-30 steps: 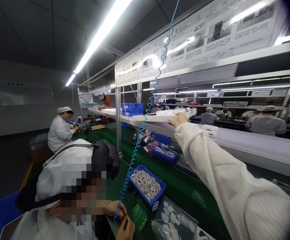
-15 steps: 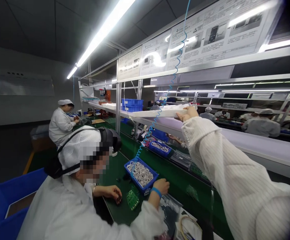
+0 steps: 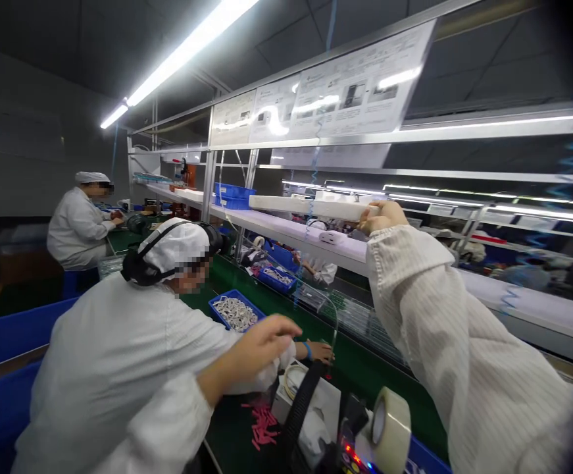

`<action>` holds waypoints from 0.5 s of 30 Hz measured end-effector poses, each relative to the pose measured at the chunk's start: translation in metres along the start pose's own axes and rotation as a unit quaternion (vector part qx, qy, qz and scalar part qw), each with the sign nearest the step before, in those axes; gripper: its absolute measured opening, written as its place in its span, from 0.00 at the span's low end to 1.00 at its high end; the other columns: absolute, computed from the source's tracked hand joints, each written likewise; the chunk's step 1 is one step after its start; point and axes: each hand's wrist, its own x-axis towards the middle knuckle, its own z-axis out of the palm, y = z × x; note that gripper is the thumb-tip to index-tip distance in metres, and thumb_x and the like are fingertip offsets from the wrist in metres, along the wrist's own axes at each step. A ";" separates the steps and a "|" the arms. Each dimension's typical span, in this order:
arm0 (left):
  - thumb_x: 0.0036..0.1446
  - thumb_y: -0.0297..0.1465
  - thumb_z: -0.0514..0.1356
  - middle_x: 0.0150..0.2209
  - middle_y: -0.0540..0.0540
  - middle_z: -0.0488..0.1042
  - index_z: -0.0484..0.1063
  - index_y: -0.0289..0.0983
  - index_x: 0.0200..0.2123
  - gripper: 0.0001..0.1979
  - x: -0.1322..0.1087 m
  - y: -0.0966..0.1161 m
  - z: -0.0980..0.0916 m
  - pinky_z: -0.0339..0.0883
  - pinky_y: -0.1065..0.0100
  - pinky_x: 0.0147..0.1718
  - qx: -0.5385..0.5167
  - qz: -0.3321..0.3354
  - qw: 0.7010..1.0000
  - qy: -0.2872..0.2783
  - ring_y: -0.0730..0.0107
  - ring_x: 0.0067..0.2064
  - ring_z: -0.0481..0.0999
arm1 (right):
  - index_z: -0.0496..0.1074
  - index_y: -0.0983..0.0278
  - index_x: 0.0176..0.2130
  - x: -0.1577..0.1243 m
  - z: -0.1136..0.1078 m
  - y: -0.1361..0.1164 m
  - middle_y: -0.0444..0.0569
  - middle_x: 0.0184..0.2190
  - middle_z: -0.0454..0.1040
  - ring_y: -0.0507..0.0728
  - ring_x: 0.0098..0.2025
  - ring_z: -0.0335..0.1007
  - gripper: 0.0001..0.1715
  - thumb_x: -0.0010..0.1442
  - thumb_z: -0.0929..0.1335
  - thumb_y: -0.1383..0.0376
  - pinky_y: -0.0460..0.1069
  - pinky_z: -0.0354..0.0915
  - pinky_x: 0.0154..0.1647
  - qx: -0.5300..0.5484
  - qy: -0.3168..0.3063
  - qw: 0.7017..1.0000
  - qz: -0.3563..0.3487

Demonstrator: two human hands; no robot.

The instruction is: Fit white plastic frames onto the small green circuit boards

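Right hand (image 3: 379, 217) raised, arm stretched forward, fingers curled around the end of a long white foam tray (image 3: 310, 209) over the white shelf (image 3: 286, 234). Below, on the green counter (image 3: 360, 355), a blue bin (image 3: 222, 296) holds small white parts (image 3: 234, 314).

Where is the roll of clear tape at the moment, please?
The roll of clear tape sits at lower right in the head view, beside a device with lit LEDs.

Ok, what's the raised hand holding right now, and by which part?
The right hand holds a long white tray by its right-hand end.
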 end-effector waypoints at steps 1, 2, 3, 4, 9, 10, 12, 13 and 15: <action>0.49 0.33 0.64 0.38 0.45 0.75 0.77 0.36 0.36 0.10 0.012 0.002 0.008 0.66 0.65 0.46 -0.080 0.013 0.997 -0.017 0.63 0.44 0.72 | 0.64 0.70 0.52 -0.014 -0.017 -0.006 0.55 0.49 0.67 0.55 0.46 0.68 0.17 0.67 0.59 0.63 0.56 0.67 0.44 0.010 0.013 0.999 0.034; 0.48 0.33 0.64 0.40 0.43 0.75 0.76 0.36 0.37 0.12 0.028 0.004 0.019 0.66 0.63 0.47 -0.136 0.019 0.990 -0.015 0.62 0.45 0.71 | 0.64 0.70 0.52 -0.028 -0.033 -0.011 0.54 0.48 0.68 0.55 0.46 0.68 0.17 0.67 0.59 0.64 0.56 0.67 0.43 0.021 0.026 0.997 0.065; 0.49 0.34 0.64 0.41 0.43 0.74 0.75 0.37 0.39 0.13 0.046 0.006 0.035 0.66 0.61 0.46 -0.152 0.021 0.988 0.002 0.62 0.45 0.71 | 0.64 0.70 0.51 -0.043 -0.051 -0.016 0.54 0.48 0.68 0.55 0.45 0.69 0.17 0.68 0.57 0.64 0.55 0.67 0.42 0.032 0.038 0.995 0.084; 0.51 0.36 0.62 0.44 0.42 0.72 0.73 0.37 0.42 0.14 0.064 0.009 0.052 0.65 0.60 0.47 -0.183 0.027 0.983 0.014 0.61 0.48 0.70 | 0.64 0.71 0.51 -0.058 -0.068 -0.021 0.54 0.47 0.68 0.54 0.44 0.69 0.18 0.69 0.56 0.65 0.54 0.68 0.41 0.043 0.048 0.993 0.097; 0.56 0.44 0.55 0.58 0.36 0.60 0.57 0.41 0.56 0.26 0.128 0.026 0.138 0.66 0.58 0.47 -0.324 0.041 0.943 0.061 0.56 0.57 0.65 | 0.66 0.75 0.39 -0.132 -0.168 -0.038 0.54 0.40 0.69 0.46 0.32 0.68 0.14 0.66 0.58 0.67 0.40 0.63 0.23 0.087 0.078 0.986 0.122; 0.56 0.47 0.53 0.60 0.34 0.56 0.52 0.42 0.59 0.30 0.134 0.029 0.151 0.67 0.57 0.46 -0.347 0.039 0.935 0.066 0.54 0.58 0.63 | 0.65 0.76 0.35 -0.146 -0.191 -0.040 0.56 0.40 0.68 0.45 0.31 0.67 0.14 0.65 0.58 0.67 0.37 0.59 0.20 0.093 0.080 0.985 0.124; 0.55 0.54 0.47 0.62 0.33 0.50 0.42 0.43 0.62 0.37 0.140 0.032 0.172 0.67 0.54 0.45 -0.399 0.033 0.914 0.069 0.51 0.59 0.62 | 0.63 0.75 0.30 -0.174 -0.235 -0.044 0.61 0.42 0.67 0.46 0.32 0.67 0.15 0.63 0.57 0.67 0.35 0.52 0.18 0.104 0.086 0.982 0.129; 0.53 0.57 0.46 0.63 0.32 0.49 0.40 0.43 0.63 0.40 0.142 0.033 0.180 0.67 0.51 0.46 -0.454 0.025 0.888 0.072 0.49 0.59 0.62 | 0.62 0.74 0.29 -0.187 -0.255 -0.045 0.62 0.43 0.66 0.46 0.33 0.67 0.13 0.62 0.58 0.67 0.34 0.51 0.18 0.108 0.091 0.981 0.132; 0.50 0.60 0.44 0.60 0.31 0.54 0.44 0.39 0.62 0.43 0.142 0.034 0.196 0.66 0.47 0.46 -0.531 0.015 0.844 0.075 0.45 0.58 0.63 | 0.61 0.72 0.28 -0.212 -0.293 -0.046 0.63 0.46 0.65 0.46 0.35 0.67 0.10 0.60 0.59 0.68 0.33 0.51 0.18 0.118 0.107 0.978 0.131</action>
